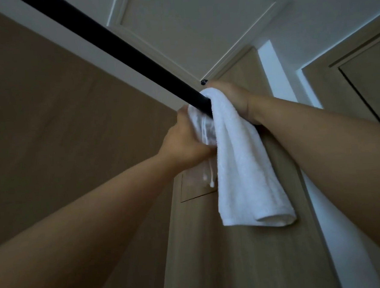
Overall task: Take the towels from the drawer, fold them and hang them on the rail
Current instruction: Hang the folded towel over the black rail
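Note:
A folded white towel (241, 158) hangs over the far end of a black rail (121, 48) that runs overhead from the upper left. Its near half droops down in front of a wooden panel. My left hand (184, 142) grips the towel's left part just under the rail. My right hand (233, 99) is raised behind the top of the towel at the rail's end; its fingers are hidden by the cloth. No drawer is in view.
A brown wooden wall (50, 130) fills the left. A tall wooden panel (246, 251) stands behind the towel. Above is a white ceiling (199, 20) with moulding, and a door frame (363, 84) lies to the right.

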The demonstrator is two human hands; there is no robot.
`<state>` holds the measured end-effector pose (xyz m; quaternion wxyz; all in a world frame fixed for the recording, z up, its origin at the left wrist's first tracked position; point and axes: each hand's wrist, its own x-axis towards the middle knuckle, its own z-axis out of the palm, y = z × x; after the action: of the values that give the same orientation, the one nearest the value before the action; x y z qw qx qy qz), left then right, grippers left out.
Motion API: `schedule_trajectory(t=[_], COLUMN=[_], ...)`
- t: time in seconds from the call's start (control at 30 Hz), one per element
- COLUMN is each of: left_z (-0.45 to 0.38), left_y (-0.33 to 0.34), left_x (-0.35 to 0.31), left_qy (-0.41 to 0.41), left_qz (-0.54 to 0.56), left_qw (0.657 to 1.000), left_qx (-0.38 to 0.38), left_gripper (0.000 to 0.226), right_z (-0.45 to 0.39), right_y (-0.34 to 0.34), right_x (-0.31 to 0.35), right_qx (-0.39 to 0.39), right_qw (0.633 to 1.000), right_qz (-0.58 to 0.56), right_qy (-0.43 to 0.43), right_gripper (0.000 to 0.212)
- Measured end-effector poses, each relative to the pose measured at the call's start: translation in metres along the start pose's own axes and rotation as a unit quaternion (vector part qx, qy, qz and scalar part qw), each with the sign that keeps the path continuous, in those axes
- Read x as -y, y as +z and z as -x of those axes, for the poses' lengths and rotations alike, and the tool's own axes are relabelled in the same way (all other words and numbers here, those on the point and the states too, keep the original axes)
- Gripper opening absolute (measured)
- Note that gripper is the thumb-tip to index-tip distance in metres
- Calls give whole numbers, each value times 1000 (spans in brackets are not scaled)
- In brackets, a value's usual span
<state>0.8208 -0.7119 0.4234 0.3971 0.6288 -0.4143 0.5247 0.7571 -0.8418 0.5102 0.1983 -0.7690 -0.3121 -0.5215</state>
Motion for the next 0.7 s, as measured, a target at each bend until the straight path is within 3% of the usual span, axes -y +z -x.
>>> schedule_trajectory(t=[0.1, 0.13, 0.2, 0.27, 0.37, 0.53, 0.7], left_z=[2, 6, 16, 28, 43, 66, 72], left_y=[2, 4, 7, 10, 16, 25, 20], left_x=[0, 1, 2, 3, 2, -6, -11], left_qy=[-74, -93, -114, -107, -87, -64, -68], left_qz=[-16, 16, 107, 181, 269, 317, 268], left_qw=[997, 996, 988, 978, 959, 946, 961], left_qx=[-15, -12, -1, 9, 34, 37, 28], left_gripper=[57, 53, 57, 50, 31, 25, 26], right_z=[27, 39, 64, 81, 90, 84, 96], right_y=[4, 6, 11, 15, 18, 20, 28], right_x=[-3, -3, -6, -8, -14, -5, -9], right_qx=[-78, -96, -101, -97, -98, -156, -256], right_qw=[996, 994, 992, 991, 993, 987, 962], right_qz=[-41, -50, -50, -29, 30, -14, -72], right_qy=[15, -9, -64, -90, -63, -25, 57], right_gripper=[27, 23, 15, 30, 58, 43, 28])
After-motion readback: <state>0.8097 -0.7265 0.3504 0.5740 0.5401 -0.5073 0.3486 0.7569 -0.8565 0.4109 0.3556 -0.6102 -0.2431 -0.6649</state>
